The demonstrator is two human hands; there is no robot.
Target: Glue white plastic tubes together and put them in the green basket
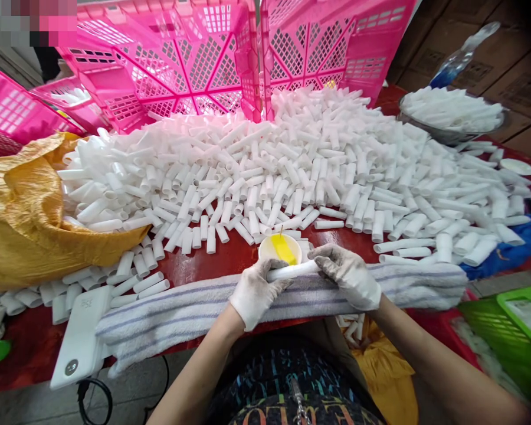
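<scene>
A white plastic tube (294, 271) lies level between my two gloved hands, close to the table's front edge. My left hand (256, 289) is closed on its left end, thumb on top. The fingers of my right hand (347, 274) pinch the other end. Both white gloves are smudged grey at the fingertips. Just behind the tube stands a small white bowl (262, 251) with a yellow strip (283, 249) in it. Under my hands a striped towel (194, 310) runs along the edge. A big heap of similar white tubes (283, 159) spreads behind the bowl.
Pink crates (186, 59) stand behind the heap. At left are a yellow sack (22, 200) and a white power bank (82, 330) overhanging the edge. A bowl of tubes (451, 112) sits at back right, and a green basket (495, 324) is low on the right.
</scene>
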